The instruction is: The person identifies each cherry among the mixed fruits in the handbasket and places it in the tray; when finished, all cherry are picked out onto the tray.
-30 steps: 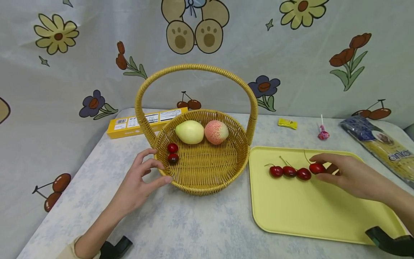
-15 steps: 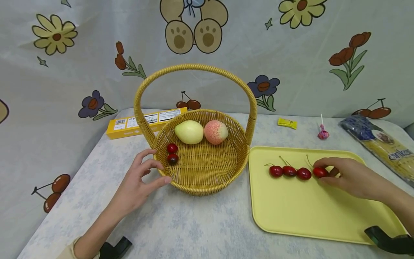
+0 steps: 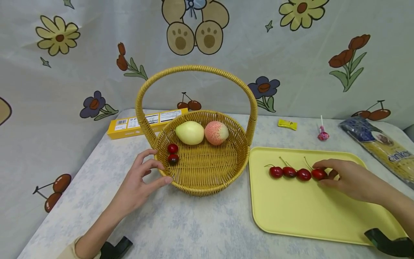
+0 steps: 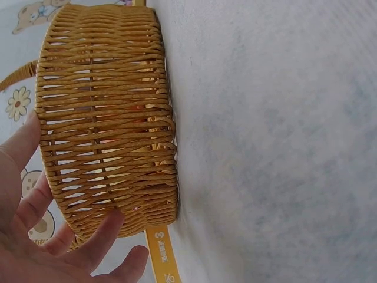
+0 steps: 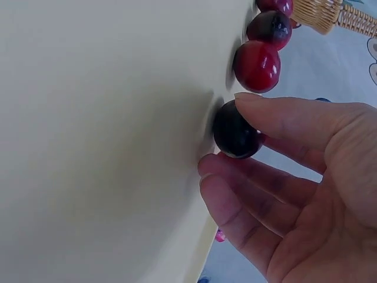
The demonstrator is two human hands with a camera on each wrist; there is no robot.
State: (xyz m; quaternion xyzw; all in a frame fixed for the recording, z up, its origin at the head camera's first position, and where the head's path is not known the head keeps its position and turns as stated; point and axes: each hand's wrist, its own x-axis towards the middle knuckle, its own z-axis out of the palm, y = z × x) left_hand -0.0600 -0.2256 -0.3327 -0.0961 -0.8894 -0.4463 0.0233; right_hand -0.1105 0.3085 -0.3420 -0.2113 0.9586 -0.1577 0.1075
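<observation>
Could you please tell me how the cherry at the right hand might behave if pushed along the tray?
The cherry would probably roll, given its rounded body, though its stem may make it veer. Its glossy surface suggests it could be slippery. Pushed toward the basket, it would likely knock the neighbouring cherry.

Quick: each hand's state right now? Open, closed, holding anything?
Left hand: open, touching the basket rim.
Right hand: closed, pinching the rightmost cherry.

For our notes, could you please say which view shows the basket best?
The head view, which shows the basket almost whole, handle and inside included. The left wrist view shows mostly its outer side; the right wrist's, only a small part.
</observation>
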